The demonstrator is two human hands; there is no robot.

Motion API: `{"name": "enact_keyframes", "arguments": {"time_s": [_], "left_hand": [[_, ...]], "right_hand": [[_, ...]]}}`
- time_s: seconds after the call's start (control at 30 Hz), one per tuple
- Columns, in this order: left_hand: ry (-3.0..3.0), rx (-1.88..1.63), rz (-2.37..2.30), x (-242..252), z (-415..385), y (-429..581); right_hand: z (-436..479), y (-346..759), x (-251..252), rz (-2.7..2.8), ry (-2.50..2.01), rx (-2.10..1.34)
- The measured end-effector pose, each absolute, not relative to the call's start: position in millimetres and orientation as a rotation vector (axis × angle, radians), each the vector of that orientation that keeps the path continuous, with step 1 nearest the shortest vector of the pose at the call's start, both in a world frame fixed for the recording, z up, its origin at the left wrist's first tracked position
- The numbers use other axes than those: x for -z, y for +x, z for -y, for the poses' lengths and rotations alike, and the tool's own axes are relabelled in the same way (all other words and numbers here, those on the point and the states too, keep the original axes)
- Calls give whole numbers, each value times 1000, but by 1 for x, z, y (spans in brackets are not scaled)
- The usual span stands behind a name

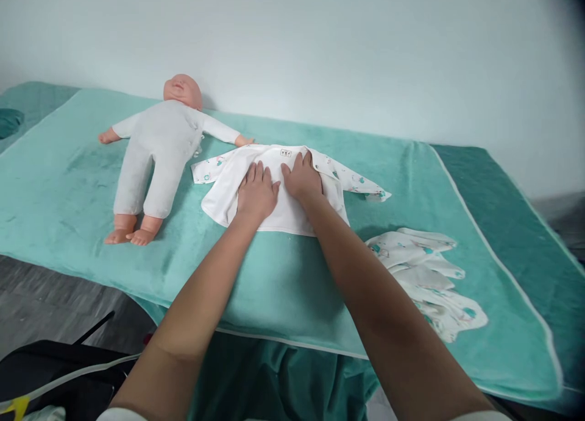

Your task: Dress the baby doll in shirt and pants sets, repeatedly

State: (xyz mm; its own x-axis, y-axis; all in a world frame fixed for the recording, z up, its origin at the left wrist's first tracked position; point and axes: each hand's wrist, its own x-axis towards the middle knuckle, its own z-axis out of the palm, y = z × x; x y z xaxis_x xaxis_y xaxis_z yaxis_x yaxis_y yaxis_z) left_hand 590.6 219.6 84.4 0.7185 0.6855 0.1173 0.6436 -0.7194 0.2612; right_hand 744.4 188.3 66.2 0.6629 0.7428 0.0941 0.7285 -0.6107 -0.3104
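Observation:
A small white baby shirt [292,217] lies spread open on the green cloth, its inner side and neck label facing up. Its printed sleeves stretch out to both sides. My left hand [258,192] rests flat on the shirt's left half, fingers stretched out. On the right half lies my right hand [302,176], fingers extended near the neck and the right front edge. Neither hand grips the fabric visibly. A baby doll [159,137] in a white body suit lies on its back to the left, one hand close to the shirt's left shoulder.
Crumpled printed baby clothing [429,262] lies right of my right forearm. The green cloth [292,281] covers a long table against a white wall [342,55]. A black object [59,372] with a pale cable stands below the table edge at lower left.

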Motion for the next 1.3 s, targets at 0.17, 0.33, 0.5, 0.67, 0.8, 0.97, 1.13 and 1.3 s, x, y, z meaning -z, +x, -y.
{"name": "enact_keyframes", "arguments": {"time_s": [0.17, 0.33, 0.5, 0.67, 0.8, 0.97, 1.13, 1.3], "left_hand": [[2729, -306, -1082, -85, -219, 590], [2726, -315, -1078, -86, -216, 587], [2741, -318, -1084, -86, -208, 580], [2752, -317, -1101, -87, -197, 567], [2750, -317, -1101, -86, -190, 559], [2756, -321, -1090, -84, -187, 556], [2757, -341, -1083, -83, -188, 557], [2751, -344, -1080, -83, -186, 555]], "right_hand": [[-178, 737, -68, 1453, -2455, 48], [-168, 729, -70, 1557, -2416, -8], [-160, 724, -71, 1479, -2454, -55], [-159, 721, -73, 1225, -2531, -102], [-157, 718, -70, 1174, -2542, -50], [-153, 716, -65, 1161, -2509, -22], [-145, 713, -65, 1215, -2510, -33], [-136, 707, -70, 1266, -2540, -29]]}}
